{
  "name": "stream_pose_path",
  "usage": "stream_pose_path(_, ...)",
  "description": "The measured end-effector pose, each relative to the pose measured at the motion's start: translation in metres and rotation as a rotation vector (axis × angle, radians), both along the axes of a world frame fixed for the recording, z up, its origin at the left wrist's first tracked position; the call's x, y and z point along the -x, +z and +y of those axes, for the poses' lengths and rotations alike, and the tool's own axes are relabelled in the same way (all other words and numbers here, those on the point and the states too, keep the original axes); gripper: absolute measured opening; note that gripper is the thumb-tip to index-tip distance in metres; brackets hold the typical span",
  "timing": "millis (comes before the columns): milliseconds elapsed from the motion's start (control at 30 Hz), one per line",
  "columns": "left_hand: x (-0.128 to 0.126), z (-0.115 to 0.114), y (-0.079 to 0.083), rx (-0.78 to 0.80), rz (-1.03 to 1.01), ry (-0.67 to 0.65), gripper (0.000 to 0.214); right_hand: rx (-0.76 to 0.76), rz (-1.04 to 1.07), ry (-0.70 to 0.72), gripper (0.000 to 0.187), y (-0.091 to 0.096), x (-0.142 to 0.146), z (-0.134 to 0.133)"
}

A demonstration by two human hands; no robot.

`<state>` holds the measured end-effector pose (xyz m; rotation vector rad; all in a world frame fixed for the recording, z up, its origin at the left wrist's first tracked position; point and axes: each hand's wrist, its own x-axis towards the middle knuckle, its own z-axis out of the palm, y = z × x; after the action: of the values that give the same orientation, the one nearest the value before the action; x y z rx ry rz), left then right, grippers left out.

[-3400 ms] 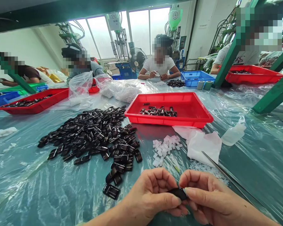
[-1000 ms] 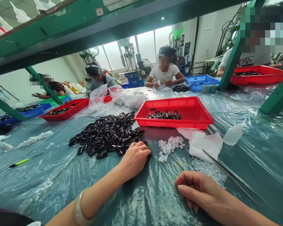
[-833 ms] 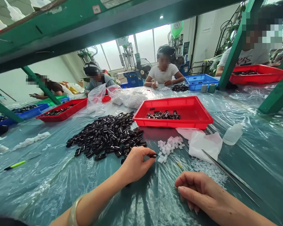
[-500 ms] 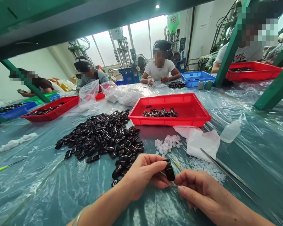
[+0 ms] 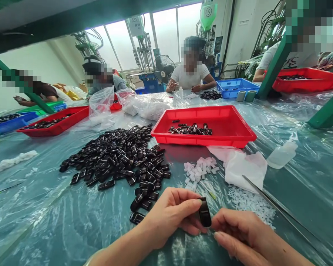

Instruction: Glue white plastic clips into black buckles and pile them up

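Note:
My left hand [image 5: 180, 214] pinches a small glossy black plastic casing [image 5: 204, 213] between thumb and fingers, tilted, with faint pale lettering on its face. Just right of it is my right hand [image 5: 241, 231], its thumb and index finger slightly apart and the index tip close to the casing's lower edge. Whether that tip touches the casing, I cannot tell. A large heap of similar black casings [image 5: 113, 159] lies left of my hands. Beyond them is a small pile of white pieces [image 5: 200, 170], with a thin green-handled tool [image 5: 209, 190] beside it.
A red tray [image 5: 202, 139] holds several black casings. To the right are a white cloth [image 5: 245, 170], long metal tweezers [image 5: 277, 205], scattered white bits [image 5: 249, 203] and a translucent bottle [image 5: 282, 154]. Co-workers sit across the plastic-covered table. A green post [image 5: 277, 51] rises at right.
The view has shifted a little, and both hands appear slightly lower and further right. The casing stays in my left hand. A small bottle now shows by the opposite co-worker's hand.

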<state>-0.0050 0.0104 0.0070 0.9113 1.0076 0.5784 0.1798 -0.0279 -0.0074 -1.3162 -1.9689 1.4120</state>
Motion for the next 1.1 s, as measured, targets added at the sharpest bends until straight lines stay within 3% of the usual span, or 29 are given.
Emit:
stream_pose_path(900, -0.003, -0.003, -0.004, 0.053, -0.023, 0.026, 0.035, -0.247, -0.069, -0.008, 0.014, 0.005, -0.001, -0.004)
stream_pose_path(1100, -0.003, -0.003, -0.004, 0.067, -0.021, 0.039, 0.035, -0.340, -0.117, -0.104, 0.017, 0.004, -0.012, 0.006)
